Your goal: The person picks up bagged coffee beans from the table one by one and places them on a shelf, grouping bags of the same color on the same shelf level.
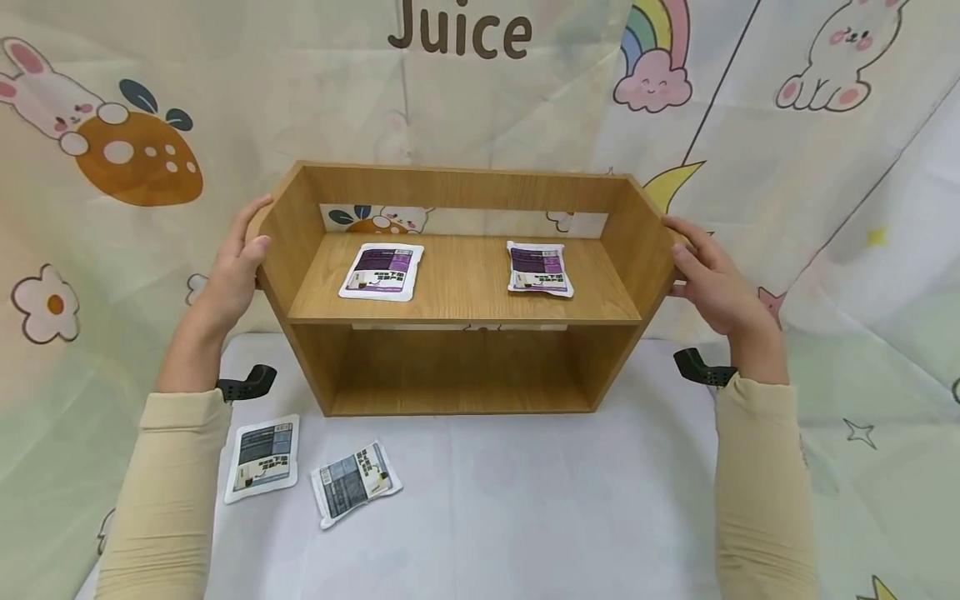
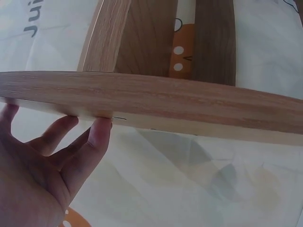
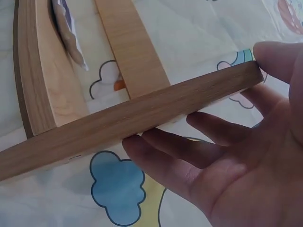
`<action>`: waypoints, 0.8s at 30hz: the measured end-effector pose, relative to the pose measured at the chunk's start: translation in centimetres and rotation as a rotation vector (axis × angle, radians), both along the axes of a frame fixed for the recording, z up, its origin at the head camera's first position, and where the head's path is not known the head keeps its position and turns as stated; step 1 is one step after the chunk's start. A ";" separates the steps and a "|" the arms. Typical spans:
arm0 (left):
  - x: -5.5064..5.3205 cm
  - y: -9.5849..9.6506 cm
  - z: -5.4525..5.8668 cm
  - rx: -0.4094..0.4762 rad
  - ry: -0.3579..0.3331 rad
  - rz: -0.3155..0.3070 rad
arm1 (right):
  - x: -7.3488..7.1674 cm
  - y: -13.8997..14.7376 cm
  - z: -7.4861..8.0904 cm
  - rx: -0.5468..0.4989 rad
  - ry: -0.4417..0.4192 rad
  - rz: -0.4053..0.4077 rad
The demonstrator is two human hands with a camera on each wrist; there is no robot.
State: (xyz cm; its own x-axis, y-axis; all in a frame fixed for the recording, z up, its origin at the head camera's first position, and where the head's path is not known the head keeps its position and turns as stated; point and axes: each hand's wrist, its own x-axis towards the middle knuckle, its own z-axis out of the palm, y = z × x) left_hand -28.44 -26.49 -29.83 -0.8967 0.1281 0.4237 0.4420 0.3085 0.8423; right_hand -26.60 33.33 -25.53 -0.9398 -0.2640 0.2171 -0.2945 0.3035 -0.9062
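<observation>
On the white table (image 1: 525,517), toward its far side, a two-tier wooden shelf (image 1: 461,287) is noted. Its sides are pressed from outside by the left hand (image 1: 235,272) and the right hand (image 1: 716,290), fingers parted and slightly bent. Two purple-labelled packets (image 1: 381,272) are borne well apart on its upper board; two grey-labelled packets (image 1: 263,458) are found on the table, front left.

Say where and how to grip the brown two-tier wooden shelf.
Grip the shelf by both flat side panels, from left and right: standing at opposite ends, they should balance it. Avoid tipping; flat purple-and-white packets lie on its upper board.
</observation>
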 end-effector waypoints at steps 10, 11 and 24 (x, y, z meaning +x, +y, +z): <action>1.1 -0.7 -0.2 -0.051 -0.041 0.045 | -0.1 -0.9 -1.0 -0.091 0.038 -0.045; 1.3 -0.9 -0.5 -0.050 -0.031 0.053 | -0.2 -1.0 -1.0 -0.094 0.043 -0.048; 5.0 -4.0 -6.2 -0.151 -0.164 0.024 | -0.1 -1.2 -1.4 -0.129 0.002 -0.088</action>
